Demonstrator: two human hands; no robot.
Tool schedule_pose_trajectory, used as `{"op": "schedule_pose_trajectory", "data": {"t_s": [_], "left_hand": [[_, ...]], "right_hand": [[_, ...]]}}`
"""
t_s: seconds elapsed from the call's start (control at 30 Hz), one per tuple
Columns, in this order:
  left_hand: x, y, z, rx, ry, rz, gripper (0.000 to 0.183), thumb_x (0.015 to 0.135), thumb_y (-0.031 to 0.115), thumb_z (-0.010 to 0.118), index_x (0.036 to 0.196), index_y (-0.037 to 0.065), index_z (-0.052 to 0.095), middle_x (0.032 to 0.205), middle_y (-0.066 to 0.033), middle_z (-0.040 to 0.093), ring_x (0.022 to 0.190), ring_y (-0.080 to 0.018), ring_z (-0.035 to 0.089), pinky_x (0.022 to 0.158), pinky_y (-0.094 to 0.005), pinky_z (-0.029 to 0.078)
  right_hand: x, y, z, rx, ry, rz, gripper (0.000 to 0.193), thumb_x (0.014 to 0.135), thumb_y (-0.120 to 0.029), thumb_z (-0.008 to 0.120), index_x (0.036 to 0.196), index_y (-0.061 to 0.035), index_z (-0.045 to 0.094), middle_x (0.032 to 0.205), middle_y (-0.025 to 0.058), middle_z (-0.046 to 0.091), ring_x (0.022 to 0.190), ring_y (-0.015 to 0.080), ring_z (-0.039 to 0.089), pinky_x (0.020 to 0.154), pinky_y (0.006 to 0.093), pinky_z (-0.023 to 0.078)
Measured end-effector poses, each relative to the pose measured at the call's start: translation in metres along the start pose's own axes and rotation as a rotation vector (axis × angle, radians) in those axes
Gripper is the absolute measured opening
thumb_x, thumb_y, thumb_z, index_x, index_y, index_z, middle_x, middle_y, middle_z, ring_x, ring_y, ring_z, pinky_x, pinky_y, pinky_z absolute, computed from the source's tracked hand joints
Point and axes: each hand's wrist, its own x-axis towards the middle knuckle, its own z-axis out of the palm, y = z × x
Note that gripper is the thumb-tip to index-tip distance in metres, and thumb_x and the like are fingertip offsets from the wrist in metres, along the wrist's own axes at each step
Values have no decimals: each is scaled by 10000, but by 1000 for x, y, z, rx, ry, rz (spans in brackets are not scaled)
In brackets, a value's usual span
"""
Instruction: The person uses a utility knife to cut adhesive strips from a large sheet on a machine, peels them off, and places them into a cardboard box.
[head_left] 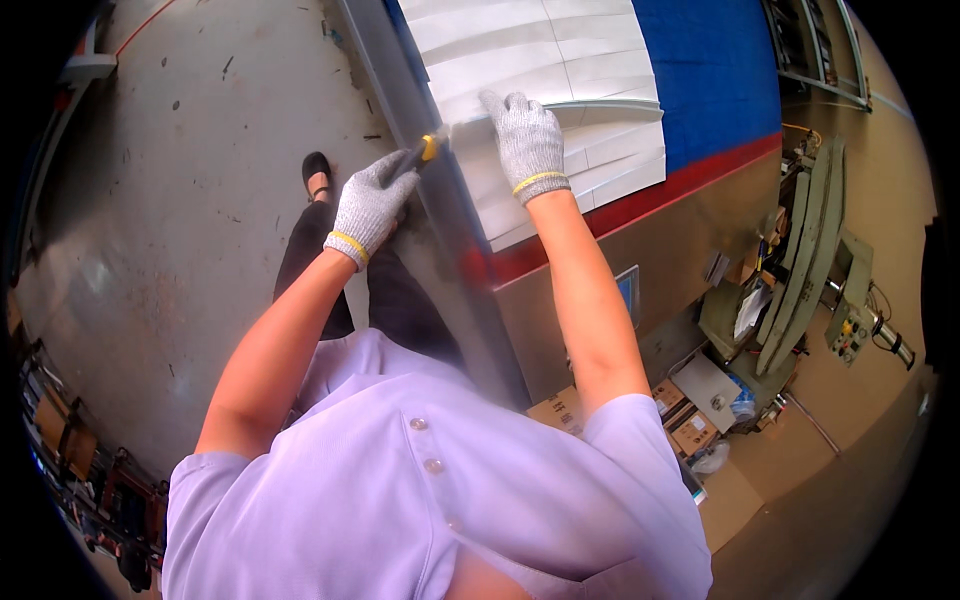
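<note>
My left hand point(372, 203), in a grey knit glove with a yellow cuff band, is closed around a dark-handled hand tool point(428, 150) with a yellow part near its end. Its tip, at the edge of the bench, is too blurred to make out. My right hand point(531, 143), gloved the same way, lies with outstretched fingers on a stack of white sheets point(610, 75). These sheets overlap in long strips, and one lifts slightly in a curve beside my right hand. They rest on a blue surface point(715, 80).
The bench has a red front edge point(640, 217) and a grey rail point(385, 70) along its left side. Green machinery point(800, 260) stands at the right. Below it are cardboard boxes point(693, 432). Grey floor point(190, 200) stretches to the left, with a rack point(75, 430) at the lower left.
</note>
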Motion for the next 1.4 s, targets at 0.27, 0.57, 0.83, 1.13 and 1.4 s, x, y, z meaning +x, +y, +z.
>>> {"op": "schedule_pose_trajectory", "data": {"t_s": [0.27, 0.57, 0.83, 1.13, 1.4], "left_hand": [[20, -3, -26, -26, 7, 163, 460, 929, 227, 660, 1322, -6, 604, 1075, -114, 724, 914, -146, 663, 835, -270, 517], [49, 14, -35, -65, 96, 111, 426, 943, 193, 648, 1331, 19, 608, 788, -19, 627, 584, -65, 524, 548, -224, 446], [35, 24, -41, 87, 77, 165, 435, 930, 243, 659, 1299, 16, 622, 887, -120, 723, 515, -118, 603, 484, -269, 483], [35, 43, -41, 45, 103, 21, 413, 920, 178, 679, 1305, 37, 631, 857, -64, 687, 638, -78, 598, 604, -247, 504], [38, 30, -44, 348, 100, 342, 440, 906, 242, 674, 1283, 23, 620, 1120, -212, 695, 1035, -329, 685, 901, -343, 523]], "right_hand": [[-14, 5, -8, 244, -11, 148, 154, 869, -120, 569, 1015, -124, 616, 960, 108, 604, 863, 319, 626, 779, 437, 524], [59, 7, -23, 88, -44, 118, 196, 867, -93, 601, 1062, -102, 584, 968, 123, 609, 900, 321, 631, 773, 445, 524], [64, 4, -4, 59, 26, 1, 464, 838, -81, 565, 1287, -197, 602, 953, 78, 605, 812, 268, 624, 722, 409, 524], [63, 9, 4, 53, -31, -1, 616, 796, -94, 663, 1385, -232, 545, 1019, 77, 607, 867, 274, 603, 765, 416, 499], [64, 8, 1, 105, -26, 10, 595, 793, -93, 671, 1363, -227, 566, 1039, 73, 620, 869, 279, 601, 778, 415, 489]]}}
